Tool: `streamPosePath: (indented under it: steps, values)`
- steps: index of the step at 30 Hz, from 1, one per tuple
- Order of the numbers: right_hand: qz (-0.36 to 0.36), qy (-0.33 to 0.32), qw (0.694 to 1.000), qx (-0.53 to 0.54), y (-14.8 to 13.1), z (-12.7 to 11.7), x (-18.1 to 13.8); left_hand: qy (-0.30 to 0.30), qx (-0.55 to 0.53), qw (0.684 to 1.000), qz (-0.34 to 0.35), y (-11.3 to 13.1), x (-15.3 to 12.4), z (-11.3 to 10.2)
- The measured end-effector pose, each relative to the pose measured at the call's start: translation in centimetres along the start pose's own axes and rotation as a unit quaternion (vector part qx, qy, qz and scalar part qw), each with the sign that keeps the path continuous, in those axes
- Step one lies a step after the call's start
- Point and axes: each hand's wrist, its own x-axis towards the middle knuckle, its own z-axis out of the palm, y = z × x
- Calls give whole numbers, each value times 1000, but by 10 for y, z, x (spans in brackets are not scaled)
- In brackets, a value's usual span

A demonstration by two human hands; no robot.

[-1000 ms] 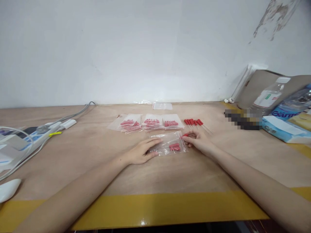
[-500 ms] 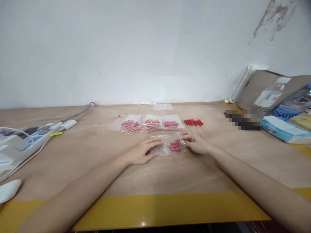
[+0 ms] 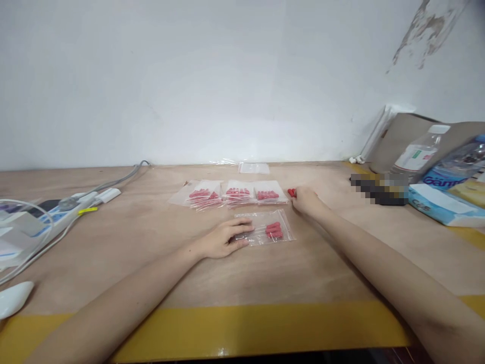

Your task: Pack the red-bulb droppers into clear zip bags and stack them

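Since half a second ago the right hand point(image 3: 305, 199) has left the clear bag point(image 3: 265, 231) and reached far-right to the loose red-capped pins point(image 3: 291, 192), fingers curled over them; whether it pinches one cannot be told. The left hand point(image 3: 223, 240) lies flat, fingers pressing the bag's left end onto the wooden table point(image 3: 151, 253). Three filled bags point(image 3: 237, 193) lie just beyond.

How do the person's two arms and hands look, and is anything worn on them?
Both forearms are bare up to the picture's edge: no sleeves, gloves, watch or bracelet show. The left hand and the right hand carry no visible rings or markings. Nails look short and unpainted, though they are too small to be sure.
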Motion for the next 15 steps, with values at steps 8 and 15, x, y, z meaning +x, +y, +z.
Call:
streamPosePath:
  steps: [8,15]
  values:
    - [8,-2,998,69,1,-7,-12,3,8,1000,7,0,0,1]
    - [32,-24,853,520,20,-5,-43,2,9,1000,-1,1,1,0]
